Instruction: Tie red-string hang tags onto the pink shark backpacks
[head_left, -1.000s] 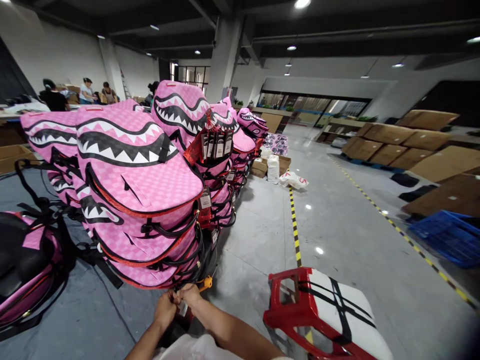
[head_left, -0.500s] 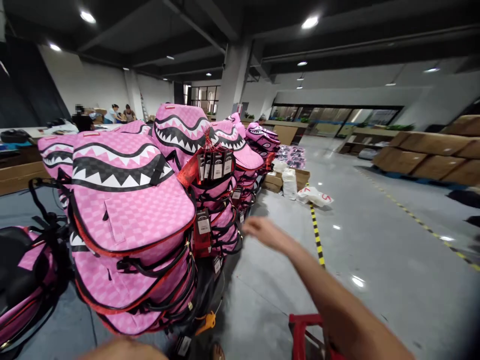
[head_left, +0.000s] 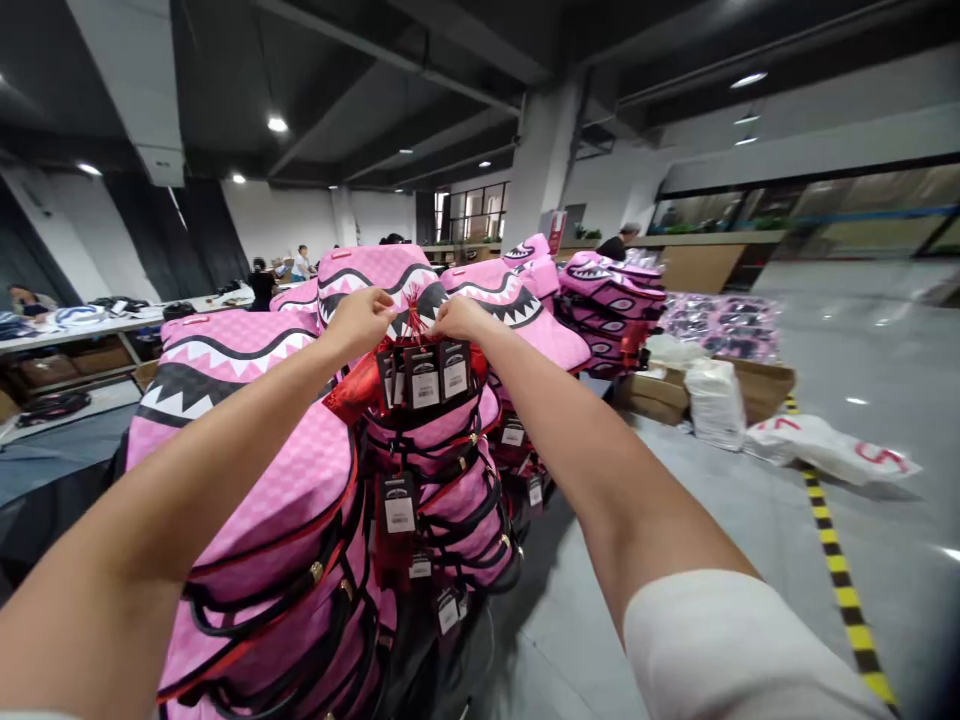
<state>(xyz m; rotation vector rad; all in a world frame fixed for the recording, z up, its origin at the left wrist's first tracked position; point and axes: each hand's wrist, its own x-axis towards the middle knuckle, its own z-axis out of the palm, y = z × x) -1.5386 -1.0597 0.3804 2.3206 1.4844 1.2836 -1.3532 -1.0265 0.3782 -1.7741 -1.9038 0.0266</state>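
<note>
Both my arms reach forward over stacks of pink checkered backpacks (head_left: 255, 470) printed with shark-mouth teeth. My left hand (head_left: 364, 318) and my right hand (head_left: 459, 318) are closed on either side of a red string (head_left: 412, 308) from which a bunch of black hang tags (head_left: 422, 375) dangles. The bunch hangs at the top of the middle stack of backpacks (head_left: 442, 470). A red tag (head_left: 351, 392) hangs at the left of the bunch. More tags (head_left: 398, 508) hang from the bags lower down.
Further stacks of pink backpacks (head_left: 611, 300) stand behind. Cardboard boxes (head_left: 757, 380) and white bags (head_left: 825, 450) lie on the grey floor at right, beside a yellow-black floor line (head_left: 832, 550). People stand at tables (head_left: 90, 325) far left.
My hands were low, pinching a small tag near the floor by a red stool. I have risen and both hands have lifted onto the string of tags on top of the middle stack.
</note>
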